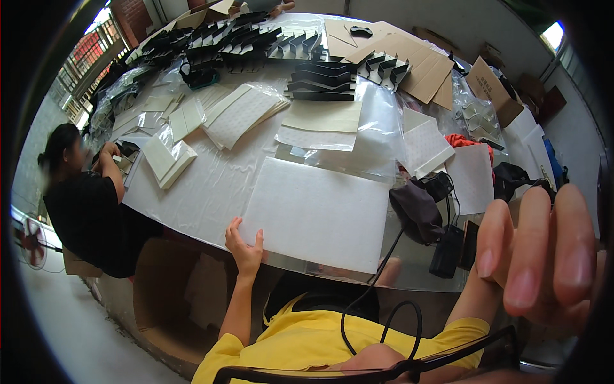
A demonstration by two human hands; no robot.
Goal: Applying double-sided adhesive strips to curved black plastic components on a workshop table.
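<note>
A large white sheet (320,214) lies flat at the table's front edge. My left hand (245,249) rests at its lower left corner, fingers and thumb spread and not closed on it. Raised close to the camera, my right hand (540,253) looks very large at the right. Its fingers are bent and apart, with nothing visible in them; the thumb is hidden. Just beyond the sheet is a stack of cream and white pieces (323,118). A dark pouch (417,210) and a black box with cables (446,251) lie right of the sheet.
Black zigzag dividers (320,82) crowd the table's far side, with flat brown cardboard (400,57) beside them. More white and cream panels (240,115) lie left of centre. At the left, a person in black (83,198) handles pieces. A cardboard box (492,89) stands far right.
</note>
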